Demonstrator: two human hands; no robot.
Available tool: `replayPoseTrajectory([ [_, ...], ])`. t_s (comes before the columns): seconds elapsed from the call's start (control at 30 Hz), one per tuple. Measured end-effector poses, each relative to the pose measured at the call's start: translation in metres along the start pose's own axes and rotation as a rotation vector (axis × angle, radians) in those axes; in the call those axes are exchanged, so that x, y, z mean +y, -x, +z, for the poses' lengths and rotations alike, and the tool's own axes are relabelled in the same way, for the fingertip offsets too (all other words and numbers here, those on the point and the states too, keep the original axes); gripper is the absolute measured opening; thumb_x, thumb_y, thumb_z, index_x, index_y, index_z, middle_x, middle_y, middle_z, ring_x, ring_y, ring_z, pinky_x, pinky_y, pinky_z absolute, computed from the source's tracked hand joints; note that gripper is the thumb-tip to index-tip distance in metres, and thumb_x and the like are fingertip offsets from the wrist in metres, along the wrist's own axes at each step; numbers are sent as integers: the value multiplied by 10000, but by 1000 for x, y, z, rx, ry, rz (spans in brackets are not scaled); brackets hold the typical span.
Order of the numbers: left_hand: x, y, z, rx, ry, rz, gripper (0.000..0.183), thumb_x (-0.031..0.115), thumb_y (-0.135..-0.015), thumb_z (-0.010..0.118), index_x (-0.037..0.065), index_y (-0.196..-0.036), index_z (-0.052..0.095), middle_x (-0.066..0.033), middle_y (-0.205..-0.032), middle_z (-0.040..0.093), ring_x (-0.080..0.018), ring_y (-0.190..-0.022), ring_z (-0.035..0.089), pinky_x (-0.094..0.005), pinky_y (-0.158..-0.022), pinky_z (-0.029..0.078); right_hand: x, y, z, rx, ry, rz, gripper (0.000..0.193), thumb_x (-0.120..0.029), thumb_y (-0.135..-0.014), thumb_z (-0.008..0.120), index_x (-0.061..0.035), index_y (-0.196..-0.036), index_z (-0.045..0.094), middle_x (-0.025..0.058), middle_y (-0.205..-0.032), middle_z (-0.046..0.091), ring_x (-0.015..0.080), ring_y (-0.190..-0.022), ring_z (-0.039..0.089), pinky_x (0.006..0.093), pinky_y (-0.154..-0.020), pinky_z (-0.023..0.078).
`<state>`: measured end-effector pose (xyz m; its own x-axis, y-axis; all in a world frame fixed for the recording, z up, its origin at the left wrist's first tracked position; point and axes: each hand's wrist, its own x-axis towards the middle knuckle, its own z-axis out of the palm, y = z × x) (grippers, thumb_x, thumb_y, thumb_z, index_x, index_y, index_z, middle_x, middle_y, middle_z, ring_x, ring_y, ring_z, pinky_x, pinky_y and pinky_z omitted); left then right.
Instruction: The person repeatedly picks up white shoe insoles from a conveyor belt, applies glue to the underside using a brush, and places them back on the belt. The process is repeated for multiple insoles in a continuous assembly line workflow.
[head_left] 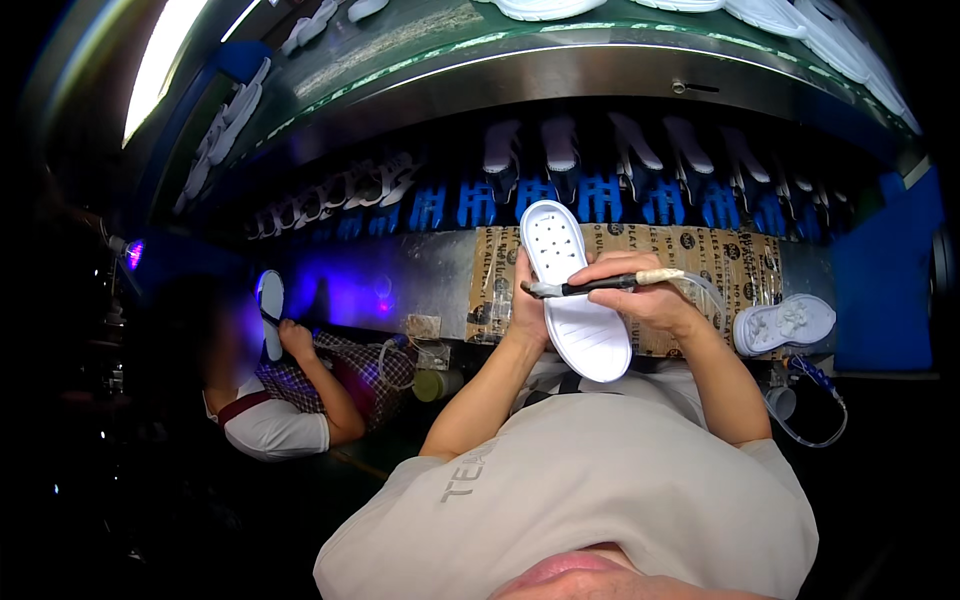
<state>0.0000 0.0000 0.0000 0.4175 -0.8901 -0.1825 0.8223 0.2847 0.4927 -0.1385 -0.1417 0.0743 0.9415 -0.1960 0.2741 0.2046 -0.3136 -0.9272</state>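
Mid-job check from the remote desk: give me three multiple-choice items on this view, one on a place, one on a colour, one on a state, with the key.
1. Where does the second white sole lie?
A. to the person's right, on the bench edge
B. on the person's lap
C. in the co-worker's hand

2. What colour is the shoe sole that the left hand holds?
A. black
B. white
C. red

3. What is the right hand doing with the pen-like tool?
A. letting it hang loose by its hose
B. leaving it on the bench
C. gripping it, tip laid across the sole

Key: 1 A, it rests apart from both hands at the right side. 2 B, the sole is plainly white against the dark bench. 3 C, the fingers close round the tool and its tip lies over the sole.
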Motion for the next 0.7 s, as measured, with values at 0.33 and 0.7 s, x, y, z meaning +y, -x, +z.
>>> replayPoseTrajectory([
  [0.33,35,-20,32,-136,56,130,817,680,-1035,180,11,-1368,509,-189,-1120,643,-316,-976,651,-481,-919,559,-30,9,-10,-42,167,-76,252,-111,-845,789,-129,-1096,796,65,-881,729,225,-848,635,367,-871,452],
  [0.7,96,-42,72,-348,-231,81,807,649,-1054,162,19,-1416,514,-212,-1133,658,-321,-970,673,-493,-906,565,-33,6,-17,-227,321,-315,266,-209,-832,830,-85,-1065,804,53,-835,740,209,-742,630,353,-760,437],
])
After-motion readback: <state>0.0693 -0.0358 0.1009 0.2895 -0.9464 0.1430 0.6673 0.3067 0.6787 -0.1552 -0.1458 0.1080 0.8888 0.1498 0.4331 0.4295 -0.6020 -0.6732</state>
